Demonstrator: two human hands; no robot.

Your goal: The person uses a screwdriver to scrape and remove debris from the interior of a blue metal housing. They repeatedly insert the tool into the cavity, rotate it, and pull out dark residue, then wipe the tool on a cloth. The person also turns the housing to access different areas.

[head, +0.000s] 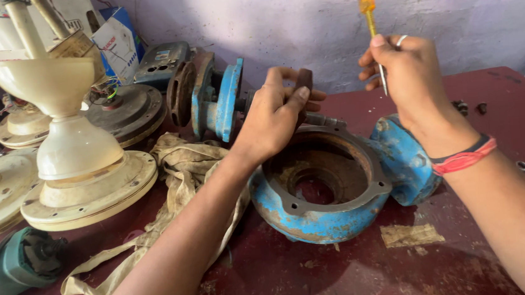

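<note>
My left hand covers most of the dark brown disc it grips, so I can't make out its full shape. The yellow-handled screwdriver in my right hand runs off the top edge, and its tip is hidden behind my fingers. Far right, two small dark bits are too small to identify. The green power tool is cut off at the near left.

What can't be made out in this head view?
- Brown disc part: mostly hidden behind the left hand; its shape is unclear.
- Screwdriver: handle top cut off by the upper edge; tip hidden behind the right hand.
- Blue pump casing: far side hidden by both hands.
- Green power tool: cut off by the left edge.
- Small dark bits on the table: too small to identify.
</note>
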